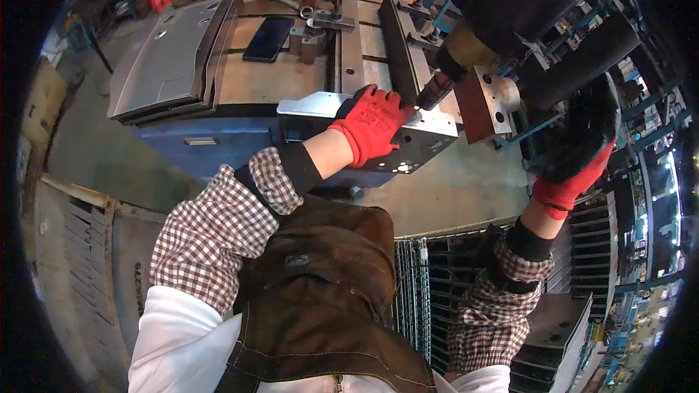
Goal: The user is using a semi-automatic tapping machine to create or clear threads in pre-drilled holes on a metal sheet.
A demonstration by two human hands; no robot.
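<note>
My left hand (375,125), in a red glove, is closed over the top of a bent sheet-metal part (429,122) with holes in its front face, at the near edge of the machine table (240,87). Just right of its fingers, a drill chuck (435,91) points down at the part's top face. My right hand (575,153), in a red glove with a black palm, is raised at the right beside a thick dark cylinder (590,62). Its fingers are lost in dark shade, so their grip on anything cannot be made out.
Stacked sheet-metal plates (164,58) lie at the table's left. A dark phone (269,38), a wrench (280,1) and a steel clamp (333,23) rest farther back. A reddish-brown block (477,109) hangs beside the chuck. Wire racks (415,291) stand below right.
</note>
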